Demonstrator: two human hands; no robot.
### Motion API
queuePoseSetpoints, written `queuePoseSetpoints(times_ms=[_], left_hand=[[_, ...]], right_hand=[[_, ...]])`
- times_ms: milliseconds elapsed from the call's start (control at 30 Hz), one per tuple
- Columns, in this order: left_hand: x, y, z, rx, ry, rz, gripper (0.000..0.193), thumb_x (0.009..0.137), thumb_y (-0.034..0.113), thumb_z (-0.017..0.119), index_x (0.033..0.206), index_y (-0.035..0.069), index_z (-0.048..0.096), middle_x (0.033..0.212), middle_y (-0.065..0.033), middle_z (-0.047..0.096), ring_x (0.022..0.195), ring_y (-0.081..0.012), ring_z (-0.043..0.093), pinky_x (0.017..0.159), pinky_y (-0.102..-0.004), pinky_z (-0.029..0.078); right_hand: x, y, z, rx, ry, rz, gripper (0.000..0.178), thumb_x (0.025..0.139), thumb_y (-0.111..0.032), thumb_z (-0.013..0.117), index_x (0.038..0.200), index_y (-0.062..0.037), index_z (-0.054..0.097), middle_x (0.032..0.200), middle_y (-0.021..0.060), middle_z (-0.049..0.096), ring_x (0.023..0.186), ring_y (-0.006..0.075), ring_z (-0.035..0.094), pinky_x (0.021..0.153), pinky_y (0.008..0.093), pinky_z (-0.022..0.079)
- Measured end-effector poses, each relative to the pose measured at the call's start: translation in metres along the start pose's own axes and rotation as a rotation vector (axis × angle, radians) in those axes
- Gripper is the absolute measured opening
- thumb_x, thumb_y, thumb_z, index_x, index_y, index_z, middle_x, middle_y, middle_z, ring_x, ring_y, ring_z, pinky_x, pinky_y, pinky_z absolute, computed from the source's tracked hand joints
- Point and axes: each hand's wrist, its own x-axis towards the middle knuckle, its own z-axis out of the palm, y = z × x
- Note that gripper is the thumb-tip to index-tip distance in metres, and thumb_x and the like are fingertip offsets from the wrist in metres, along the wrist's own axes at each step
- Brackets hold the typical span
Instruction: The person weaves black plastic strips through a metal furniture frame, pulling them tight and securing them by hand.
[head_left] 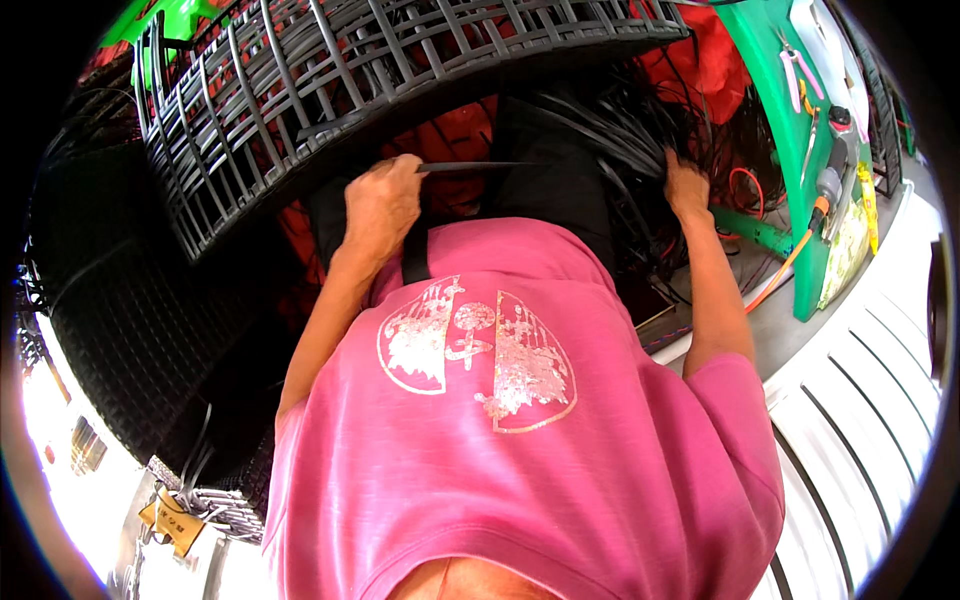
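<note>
The middle and bottom of the frame are filled by a pink T-shirt (640,450), with a shiny pale picture printed on its front. Most of the upper left is covered by a big woven lattice (405,45) made of dark strips, and its lower edge is hung above the lap. At the left side, a dark woven panel (110,310) is seen, bent by the round view. The lower right is taken up by white slats (850,400).

At the upper right, small tools are held up by a green board (755,55). Black trousers (550,185) are worn, and they are seen at the upper middle. Beside them, right of the top middle, a messy bundle of black strips (625,140) is spread. A crumpled red sheet (715,75) is partly hidden behind the bundle.

The left hand (385,200) is placed left of the upper middle. Its fingers are curled tight, and one end of a loose dark strip (480,165) is pinched in them; the strip is pointed right, across the trousers. The right hand (687,187) is set at the right edge of the bundle. Its fingertips are hidden there, so whether they are closed cannot be told. On the board, pliers with pink handles (791,78) are seen.
</note>
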Motion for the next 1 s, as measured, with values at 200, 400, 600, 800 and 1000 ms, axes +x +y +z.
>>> queuePoseSetpoints(times_ms=[200, 400, 600, 800, 1000], left_hand=[[-0.004, 0.033, -0.025, -0.200, 0.052, 0.340, 0.015, 0.071, 0.006, 0.065, 0.086, 0.004, 0.061, 0.076, -0.0098, 0.059, 0.076, -0.0275, 0.059, 0.061, -0.0366, 0.050], [0.008, 0.057, -0.057, -0.151, -0.056, 0.338, 0.017, 0.072, 0.016, 0.068, 0.082, 0.006, 0.060, 0.071, -0.0066, 0.058, 0.072, -0.0251, 0.060, 0.059, -0.0360, 0.049], [-0.002, 0.040, -0.079, -0.315, -0.183, 0.146, 0.027, 0.067, 0.006, 0.074, 0.090, -0.002, 0.063, 0.071, -0.0116, 0.056, 0.065, -0.0260, 0.056, 0.058, -0.0326, 0.044], [-0.007, 0.040, -0.095, -0.514, -0.256, 0.002, 0.016, 0.068, 0.002, 0.073, 0.081, -0.002, 0.064, 0.066, -0.0065, 0.051, 0.060, -0.0161, 0.049, 0.054, -0.0279, 0.037], [-0.023, 0.030, -0.143, -0.449, -0.116, -0.088, 0.014, 0.067, -0.002, 0.069, 0.078, -0.007, 0.061, 0.067, -0.0079, 0.055, 0.061, -0.0155, 0.050, 0.055, -0.0255, 0.037]], right_hand=[[-0.020, -0.014, -0.068, -0.042, -0.294, -0.174, 0.043, 0.071, -0.010, 0.062, 0.114, -0.0136, 0.061, 0.109, 0.0132, 0.061, 0.101, 0.0325, 0.058, 0.088, 0.0524, 0.041], [-0.067, -0.136, -0.210, 1.237, -0.307, -0.662, 0.039, 0.092, -0.036, 0.053, 0.110, -0.0031, 0.063, 0.107, 0.0121, 0.065, 0.100, 0.0215, 0.060, 0.088, 0.0305, 0.045], [-0.092, -0.169, -0.194, 1.260, -0.290, -0.756, 0.023, 0.088, -0.017, 0.060, 0.100, 0.0026, 0.064, 0.086, 0.0127, 0.066, 0.080, 0.0184, 0.063, 0.073, 0.0275, 0.049], [-0.097, -0.182, -0.187, 1.452, 0.098, -0.724, 0.021, 0.088, -0.019, 0.061, 0.086, 0.0013, 0.065, 0.078, 0.0097, 0.064, 0.071, 0.0158, 0.060, 0.065, 0.0269, 0.048], [-0.043, -0.088, -0.024, 1.500, 0.410, 0.408, 0.015, 0.081, -0.010, 0.056, 0.086, -0.0016, 0.067, 0.075, 0.0107, 0.067, 0.067, 0.0192, 0.065, 0.064, 0.0293, 0.050]])
